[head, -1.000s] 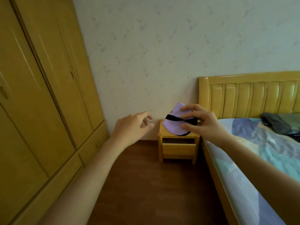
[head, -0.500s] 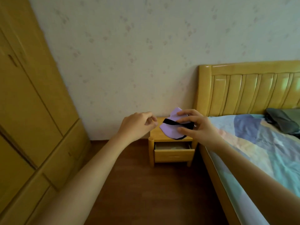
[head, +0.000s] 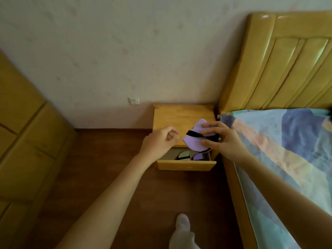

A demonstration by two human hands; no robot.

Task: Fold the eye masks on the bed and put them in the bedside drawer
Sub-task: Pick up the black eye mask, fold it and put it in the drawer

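My right hand (head: 221,139) holds a folded purple eye mask (head: 195,141) with a black strap, just above the front edge of the wooden bedside table (head: 181,116). The table's drawer (head: 186,165) stands pulled out below it, and inside lie a pale green eye mask (head: 184,156) and a purple eye mask (head: 198,156). My left hand (head: 159,142) hovers beside the held mask, fingers loosely curled, with nothing in it.
The bed (head: 287,159) with a pastel patterned sheet and a wooden headboard (head: 280,58) fills the right. A yellow wardrobe (head: 23,133) stands at the left. Dark wooden floor (head: 100,169) lies between, with my white-socked foot (head: 183,230) on it. A wall socket (head: 133,101) sits low.
I have come much closer to the bedside table and look down on it. The open drawer's contents now show. My right hand has carried the mask down over the table front.
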